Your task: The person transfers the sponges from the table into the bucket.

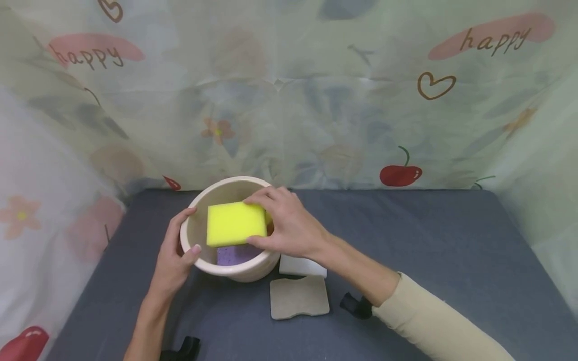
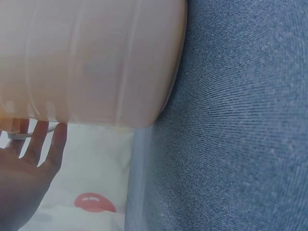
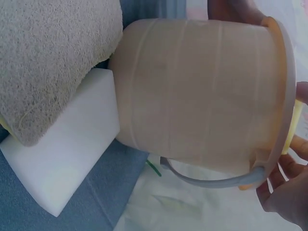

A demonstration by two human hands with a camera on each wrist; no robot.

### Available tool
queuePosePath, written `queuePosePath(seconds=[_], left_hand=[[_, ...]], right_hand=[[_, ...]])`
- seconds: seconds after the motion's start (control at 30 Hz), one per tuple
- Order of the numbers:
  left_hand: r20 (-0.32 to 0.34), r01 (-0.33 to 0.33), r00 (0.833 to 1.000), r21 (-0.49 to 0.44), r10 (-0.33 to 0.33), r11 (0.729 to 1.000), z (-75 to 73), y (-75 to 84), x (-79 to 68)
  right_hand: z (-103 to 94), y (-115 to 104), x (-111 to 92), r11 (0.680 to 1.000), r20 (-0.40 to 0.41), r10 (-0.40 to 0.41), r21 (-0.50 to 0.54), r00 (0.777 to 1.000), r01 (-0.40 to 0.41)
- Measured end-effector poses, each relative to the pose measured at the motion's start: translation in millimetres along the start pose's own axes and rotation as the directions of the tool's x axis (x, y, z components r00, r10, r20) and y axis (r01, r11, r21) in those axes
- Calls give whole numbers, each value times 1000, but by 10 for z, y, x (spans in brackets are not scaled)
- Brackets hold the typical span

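Observation:
A cream plastic bucket [image 1: 253, 273] stands on the dark cloth and leans a little toward the camera. My left hand [image 1: 173, 255] grips its left rim, thumb over the near edge and fingers along the outer wall. With thumb and fingers my right hand [image 1: 291, 223] pinches a yellow sponge [image 1: 236, 224] at the bucket's mouth. Under that sponge, inside the bucket, a purple sponge [image 1: 237, 254] shows in part. In the right wrist view the bucket's grey handle [image 3: 216, 183] hangs at its side. Whatever else lies deeper in the bucket is mostly hidden.
Right of the bucket's base lies a white block [image 3: 72, 144], partly under a grey scouring sponge [image 1: 300, 298] with a curved edge. Black straps [image 1: 356, 306] are on both wrists. A printed curtain [image 1: 280, 100] surrounds the dark cloth-covered table [image 1: 429, 260] at the back and sides.

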State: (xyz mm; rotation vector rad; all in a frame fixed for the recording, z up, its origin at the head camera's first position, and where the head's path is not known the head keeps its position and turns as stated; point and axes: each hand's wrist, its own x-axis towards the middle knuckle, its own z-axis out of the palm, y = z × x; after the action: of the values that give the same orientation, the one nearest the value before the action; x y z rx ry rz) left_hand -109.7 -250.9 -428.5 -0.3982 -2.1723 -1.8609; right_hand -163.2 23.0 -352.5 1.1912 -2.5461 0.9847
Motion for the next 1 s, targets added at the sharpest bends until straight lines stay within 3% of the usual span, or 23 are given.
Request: queuePosePath(seconds=[0.73,1.0], left_hand=[[-12,29,1000,68,-28,997,0,2,2],[1,16,1000,28,-16,999,3,6,-1]], right_hand=[[137,-49,-24,995,-21,-29,-95,999,27],[145,-30,-59,994,-16,-30,-109,999,28]])
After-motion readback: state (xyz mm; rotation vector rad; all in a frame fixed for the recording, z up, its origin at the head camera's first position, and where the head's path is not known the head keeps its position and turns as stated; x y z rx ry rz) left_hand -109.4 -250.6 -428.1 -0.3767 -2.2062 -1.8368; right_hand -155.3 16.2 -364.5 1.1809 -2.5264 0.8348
